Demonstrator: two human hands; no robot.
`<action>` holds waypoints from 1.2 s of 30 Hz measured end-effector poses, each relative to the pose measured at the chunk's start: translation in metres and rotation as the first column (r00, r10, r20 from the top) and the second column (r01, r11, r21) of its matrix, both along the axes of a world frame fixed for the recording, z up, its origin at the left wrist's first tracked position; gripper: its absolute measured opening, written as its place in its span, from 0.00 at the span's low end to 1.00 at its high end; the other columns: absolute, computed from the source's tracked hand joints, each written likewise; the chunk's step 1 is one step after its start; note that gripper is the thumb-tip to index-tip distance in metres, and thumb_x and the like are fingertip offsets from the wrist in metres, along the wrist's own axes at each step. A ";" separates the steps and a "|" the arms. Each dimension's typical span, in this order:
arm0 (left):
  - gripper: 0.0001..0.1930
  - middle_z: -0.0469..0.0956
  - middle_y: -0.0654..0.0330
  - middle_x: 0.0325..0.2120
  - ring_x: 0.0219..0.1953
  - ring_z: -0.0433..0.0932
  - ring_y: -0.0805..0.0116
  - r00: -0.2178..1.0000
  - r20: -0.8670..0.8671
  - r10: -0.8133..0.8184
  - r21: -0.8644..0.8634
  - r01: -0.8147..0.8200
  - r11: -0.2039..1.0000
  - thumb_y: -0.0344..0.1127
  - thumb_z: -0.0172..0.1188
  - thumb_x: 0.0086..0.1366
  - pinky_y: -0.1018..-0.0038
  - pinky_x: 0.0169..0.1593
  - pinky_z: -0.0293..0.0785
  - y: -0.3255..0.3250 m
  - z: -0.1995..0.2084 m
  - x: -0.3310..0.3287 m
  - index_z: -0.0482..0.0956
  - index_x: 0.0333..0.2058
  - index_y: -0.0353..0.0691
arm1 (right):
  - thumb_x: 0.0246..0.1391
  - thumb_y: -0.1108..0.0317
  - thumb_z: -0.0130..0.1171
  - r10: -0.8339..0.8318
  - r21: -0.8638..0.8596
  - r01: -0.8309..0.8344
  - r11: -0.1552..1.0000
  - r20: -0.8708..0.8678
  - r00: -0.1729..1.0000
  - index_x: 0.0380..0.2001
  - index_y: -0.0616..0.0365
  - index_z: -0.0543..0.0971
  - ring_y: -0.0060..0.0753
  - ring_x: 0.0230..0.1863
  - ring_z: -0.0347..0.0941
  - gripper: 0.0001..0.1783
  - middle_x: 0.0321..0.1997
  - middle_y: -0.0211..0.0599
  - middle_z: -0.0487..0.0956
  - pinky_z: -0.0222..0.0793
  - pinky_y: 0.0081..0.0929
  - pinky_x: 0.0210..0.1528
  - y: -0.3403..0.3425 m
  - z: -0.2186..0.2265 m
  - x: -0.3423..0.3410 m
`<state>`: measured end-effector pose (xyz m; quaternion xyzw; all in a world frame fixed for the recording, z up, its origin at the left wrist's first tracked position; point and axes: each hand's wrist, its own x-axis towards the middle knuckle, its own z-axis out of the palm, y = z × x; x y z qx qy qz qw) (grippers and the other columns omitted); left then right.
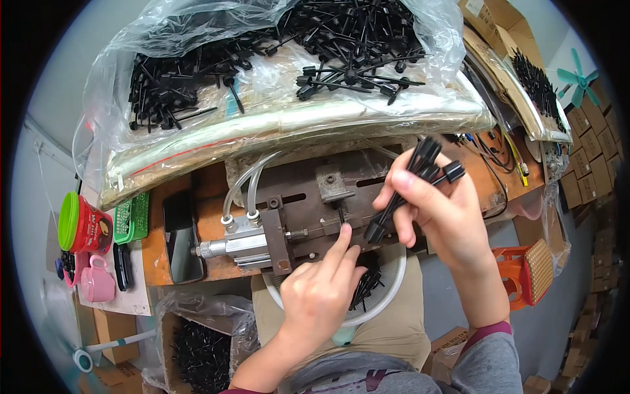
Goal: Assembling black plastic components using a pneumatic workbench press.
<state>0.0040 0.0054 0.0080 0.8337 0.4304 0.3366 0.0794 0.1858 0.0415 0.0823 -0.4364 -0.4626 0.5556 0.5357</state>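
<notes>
My right hand is closed on a bunch of black stemmed plastic parts, thin rods with thicker cylindrical ends, held above the right part of a dark metal fixture. My left hand has its index finger stretched out, its other fingers loosely bent, with nothing held. That fingertip is at a small black piece in the fixture, below a metal block. A silver pneumatic cylinder with clear hoses points at this spot from the left. Below my hands, a white basket holds more black parts.
A plastic-lined tray heaped with black parts stands behind the fixture. Left lie a phone, a green basket, a red tub and a pink cup. A lined box and an orange stool stand lower.
</notes>
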 end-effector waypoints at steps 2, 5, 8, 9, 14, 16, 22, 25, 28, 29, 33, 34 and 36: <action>0.17 0.83 0.53 0.43 0.24 0.80 0.68 0.961 0.276 -0.021 -0.094 0.049 0.994 0.29 0.75 0.46 0.76 0.30 0.77 -0.004 0.007 -0.006 0.84 0.37 0.36 | 0.63 0.68 0.60 0.023 -0.072 -0.025 0.997 -0.035 0.999 0.39 0.63 0.75 0.22 0.17 0.73 0.09 0.31 0.44 0.82 0.68 0.17 0.18 -0.008 -0.004 0.002; 0.20 0.83 0.54 0.40 0.29 0.81 0.67 0.909 0.408 -0.083 -0.020 0.099 0.995 0.24 0.75 0.44 0.77 0.30 0.77 -0.005 0.024 -0.010 0.84 0.40 0.35 | 0.64 0.68 0.60 0.115 -0.185 -0.127 0.974 -0.074 0.991 0.39 0.64 0.76 0.21 0.19 0.75 0.09 0.32 0.41 0.82 0.70 0.19 0.21 -0.021 -0.009 -0.002; 0.22 0.83 0.57 0.41 0.30 0.81 0.67 0.944 0.276 -0.179 0.117 0.152 0.981 0.23 0.77 0.43 0.77 0.30 0.76 -0.006 0.026 -0.016 0.86 0.41 0.38 | 0.64 0.67 0.60 0.144 -0.244 -0.164 0.956 -0.097 0.985 0.40 0.64 0.76 0.21 0.20 0.75 0.09 0.33 0.42 0.82 0.71 0.19 0.23 -0.028 -0.016 -0.004; 0.22 0.83 0.56 0.42 0.30 0.81 0.67 0.941 0.282 -0.187 0.116 0.160 0.980 0.23 0.77 0.43 0.76 0.30 0.76 -0.009 0.027 -0.017 0.86 0.41 0.38 | 0.64 0.67 0.59 0.096 -0.228 -0.117 0.967 -0.099 0.990 0.40 0.65 0.77 0.21 0.21 0.75 0.10 0.33 0.42 0.82 0.71 0.19 0.23 -0.028 -0.016 -0.002; 0.20 0.82 0.55 0.44 0.30 0.80 0.68 0.957 0.268 -0.110 0.042 0.102 0.994 0.24 0.77 0.42 0.75 0.30 0.75 -0.022 0.015 -0.016 0.86 0.38 0.38 | 0.63 0.69 0.60 -0.168 0.108 0.149 0.983 0.204 0.964 0.38 0.66 0.81 0.18 0.25 0.75 0.09 0.34 0.37 0.81 0.71 0.16 0.26 -0.034 -0.027 0.004; 0.18 0.82 0.53 0.46 0.29 0.79 0.68 0.968 0.236 -0.086 0.006 0.087 0.996 0.26 0.78 0.41 0.75 0.31 0.76 -0.019 0.007 -0.013 0.84 0.34 0.36 | 0.62 0.69 0.61 -0.322 0.280 0.237 0.930 0.314 0.893 0.38 0.65 0.82 0.20 0.27 0.76 0.08 0.37 0.38 0.81 0.72 0.16 0.28 -0.038 -0.031 0.004; 0.14 0.83 0.52 0.46 0.27 0.79 0.65 0.992 0.126 -0.014 0.025 0.011 1.000 0.29 0.76 0.44 0.74 0.30 0.75 -0.013 -0.018 0.000 0.81 0.29 0.36 | 0.55 0.70 0.67 -0.569 0.588 0.227 0.776 0.498 0.655 0.38 0.61 0.85 0.34 0.41 0.76 0.09 0.43 0.42 0.79 0.71 0.29 0.44 -0.051 -0.028 0.007; 0.13 0.83 0.53 0.46 0.26 0.79 0.65 1.000 0.012 0.008 0.076 -0.009 0.997 0.32 0.75 0.46 0.74 0.29 0.73 -0.006 -0.015 0.003 0.79 0.28 0.37 | 0.53 0.71 0.68 -0.608 0.630 0.201 0.751 0.538 0.584 0.39 0.60 0.85 0.35 0.42 0.75 0.10 0.45 0.41 0.76 0.71 0.30 0.46 -0.057 -0.029 0.008; 0.13 0.84 0.54 0.46 0.25 0.79 0.67 0.996 -0.087 0.017 0.095 -0.008 0.995 0.33 0.74 0.47 0.75 0.28 0.71 0.000 -0.011 0.005 0.79 0.28 0.38 | 0.51 0.74 0.69 -0.631 0.651 0.185 0.736 0.562 0.534 0.40 0.59 0.85 0.33 0.41 0.74 0.11 0.46 0.40 0.73 0.72 0.28 0.43 -0.061 -0.034 0.009; 0.13 0.84 0.54 0.46 0.25 0.79 0.67 0.993 -0.118 0.017 0.095 -0.006 0.995 0.33 0.74 0.47 0.75 0.28 0.70 0.001 -0.009 0.005 0.78 0.28 0.38 | 0.50 0.77 0.69 -0.638 0.663 0.168 0.730 0.572 0.516 0.41 0.59 0.85 0.32 0.40 0.75 0.13 0.46 0.40 0.74 0.73 0.27 0.41 -0.063 -0.035 0.009; 0.13 0.84 0.54 0.45 0.25 0.79 0.68 0.991 -0.133 0.003 0.065 0.006 0.998 0.33 0.74 0.46 0.75 0.27 0.69 0.001 -0.004 0.003 0.78 0.28 0.38 | 0.43 0.83 0.69 -0.679 0.740 -0.050 0.671 0.640 0.360 0.42 0.59 0.86 0.32 0.38 0.76 0.19 0.44 0.38 0.76 0.74 0.26 0.38 -0.065 -0.037 0.013; 0.13 0.84 0.53 0.45 0.25 0.79 0.68 0.990 -0.142 0.004 0.058 0.004 0.998 0.33 0.74 0.46 0.75 0.27 0.69 0.001 -0.004 0.003 0.78 0.28 0.38 | 0.37 0.84 0.68 -0.706 0.782 -0.078 0.619 0.597 0.381 0.43 0.60 0.86 0.33 0.35 0.78 0.23 0.44 0.40 0.80 0.76 0.27 0.36 -0.063 -0.044 0.016; 0.13 0.84 0.53 0.45 0.26 0.80 0.68 0.990 -0.139 -0.001 0.029 0.005 1.000 0.32 0.74 0.46 0.75 0.27 0.70 0.000 -0.001 0.003 0.79 0.29 0.38 | 0.36 0.82 0.67 -0.678 0.764 -0.127 0.633 0.626 0.385 0.42 0.63 0.85 0.35 0.35 0.80 0.23 0.44 0.43 0.81 0.78 0.26 0.35 -0.064 -0.045 0.016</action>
